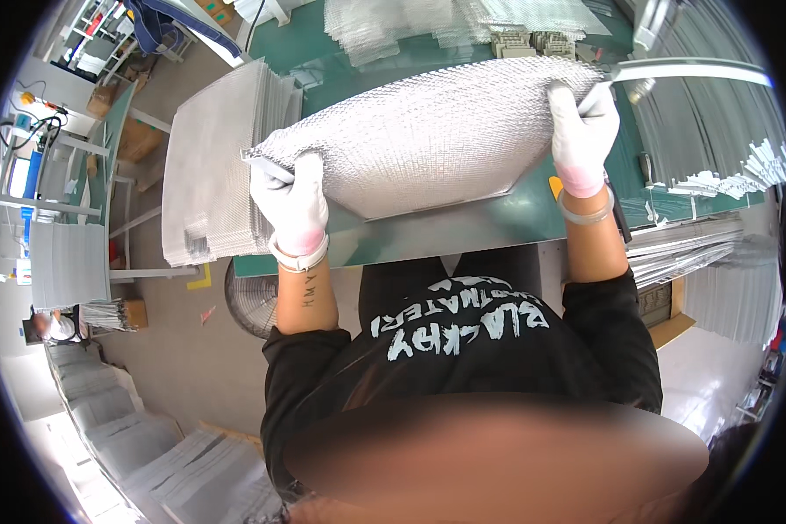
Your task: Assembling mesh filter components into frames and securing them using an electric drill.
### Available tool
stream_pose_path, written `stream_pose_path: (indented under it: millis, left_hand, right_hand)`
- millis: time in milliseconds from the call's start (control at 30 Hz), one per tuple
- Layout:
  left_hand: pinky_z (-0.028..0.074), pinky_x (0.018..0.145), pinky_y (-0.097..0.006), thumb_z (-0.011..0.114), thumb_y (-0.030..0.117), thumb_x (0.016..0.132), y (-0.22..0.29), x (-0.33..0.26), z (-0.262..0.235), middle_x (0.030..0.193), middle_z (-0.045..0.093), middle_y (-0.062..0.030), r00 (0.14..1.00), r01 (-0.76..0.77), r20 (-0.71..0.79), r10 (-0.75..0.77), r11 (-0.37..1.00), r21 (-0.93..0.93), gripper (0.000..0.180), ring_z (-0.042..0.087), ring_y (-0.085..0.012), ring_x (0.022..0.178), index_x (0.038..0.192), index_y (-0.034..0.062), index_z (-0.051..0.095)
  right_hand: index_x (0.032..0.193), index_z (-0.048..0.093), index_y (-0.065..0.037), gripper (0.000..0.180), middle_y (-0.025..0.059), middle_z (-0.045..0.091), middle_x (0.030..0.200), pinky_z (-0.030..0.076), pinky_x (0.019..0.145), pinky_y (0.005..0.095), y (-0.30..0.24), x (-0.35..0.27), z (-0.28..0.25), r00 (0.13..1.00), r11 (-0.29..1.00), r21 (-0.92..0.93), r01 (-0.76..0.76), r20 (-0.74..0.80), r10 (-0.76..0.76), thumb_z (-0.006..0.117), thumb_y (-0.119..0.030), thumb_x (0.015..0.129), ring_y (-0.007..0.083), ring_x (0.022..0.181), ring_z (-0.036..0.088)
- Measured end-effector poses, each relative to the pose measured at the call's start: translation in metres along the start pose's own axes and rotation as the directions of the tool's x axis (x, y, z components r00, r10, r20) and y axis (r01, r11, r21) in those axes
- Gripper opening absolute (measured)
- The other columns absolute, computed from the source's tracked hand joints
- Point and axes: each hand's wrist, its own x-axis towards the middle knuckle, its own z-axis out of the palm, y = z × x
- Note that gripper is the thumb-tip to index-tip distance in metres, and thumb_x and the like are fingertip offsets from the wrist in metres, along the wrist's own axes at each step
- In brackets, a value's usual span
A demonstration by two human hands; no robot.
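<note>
A silvery mesh sheet (437, 140) spans the upper middle of the frame, between the two hands and above the counter (498, 229). Its face bows, with the upper edge arching from one hand to the other; the lower edge sits near the counter's front, and whether it touches there I cannot tell.

The left hand (290, 196), in a white glove, is at the sheet's left end, left of the frame's centre. Its thumb lies on the near face and the fingers are bent behind, pinching the corner, where a short pale end piece (271, 166) juts out. The right hand (585, 131), gloved alike and higher in the frame, pinches the opposite end, thumb on the near face and fingers curled behind. Both hands are closed around the edge, well apart from each other.

From beside the right hand a pale strip (694, 70) runs toward the upper right; whether that hand grips it too is unclear. A stack (210, 166) of mesh stands just left of the left hand, and more mesh (380, 26) lies at the top of the frame.
</note>
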Motion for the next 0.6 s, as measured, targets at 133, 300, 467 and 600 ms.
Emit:
stream_pose_path:
  millis: [133, 300, 467, 600]
  left_hand:
    - [0.046, 0.074, -0.020, 0.061, -0.008, 0.085, -0.003, 0.005, -0.002, 0.094, 0.065, -0.0037, 0.999, 0.033, 0.029, -0.031, 0.997, -0.073, 0.019, 0.057, -0.0063, 0.081, 0.103, -0.0027, 0.061]
    - [0.045, 0.077, -0.019, 0.060, -0.005, 0.088, 0.001, 0.012, 0.002, 0.097, 0.064, -0.0025, 0.991, 0.130, -0.038, -0.129, 0.991, 0.029, 0.018, 0.056, -0.0050, 0.084, 0.105, -0.0028, 0.060]
    - [0.045, 0.074, -0.022, 0.063, -0.001, 0.089, -0.005, 0.011, -0.003, 0.095, 0.062, 0.0000, 0.994, 0.078, 0.068, -0.081, 0.996, 0.035, 0.021, 0.053, -0.0051, 0.082, 0.110, -0.0015, 0.060]
    - [0.040, 0.060, -0.019, 0.064, 0.000, 0.089, -0.004, 0.013, 0.002, 0.081, 0.056, 0.0046, 0.994, 0.069, 0.077, -0.073, 0.996, 0.052, 0.018, 0.046, -0.0016, 0.069, 0.107, -0.0006, 0.060]
  right_hand:
    - [0.134, 0.046, 0.004, 0.065, 0.0060, 0.063, 0.097, 0.045, 0.067, 0.0191, -0.026, 0.007, 0.023, 0.984, 0.953, 0.291, 0.082, -0.178, -0.030, 0.077, 0.002, 0.077, 0.0064, 0.076, 0.054]
    - [0.155, 0.011, -0.001, 0.101, 0.0192, 0.056, 0.128, 0.052, 0.088, 0.0286, -0.031, 0.017, -0.003, 0.975, 0.976, -0.012, 0.218, 0.054, -0.218, 0.076, 0.005, 0.077, 0.0181, 0.111, 0.058]
    - [0.141, 0.045, -0.002, 0.065, 0.0092, 0.059, 0.132, 0.050, 0.090, 0.0264, -0.042, 0.048, -0.033, 0.866, 0.995, 0.091, 0.031, 0.495, -0.072, 0.071, 0.003, 0.082, 0.0151, 0.110, 0.059]
    - [0.119, 0.063, -0.002, 0.035, 0.0114, 0.067, 0.112, 0.050, 0.085, 0.0262, -0.072, 0.081, -0.042, 0.626, 0.950, -0.138, 0.282, 0.777, -0.073, 0.069, -0.004, 0.084, 0.0135, 0.100, 0.062]
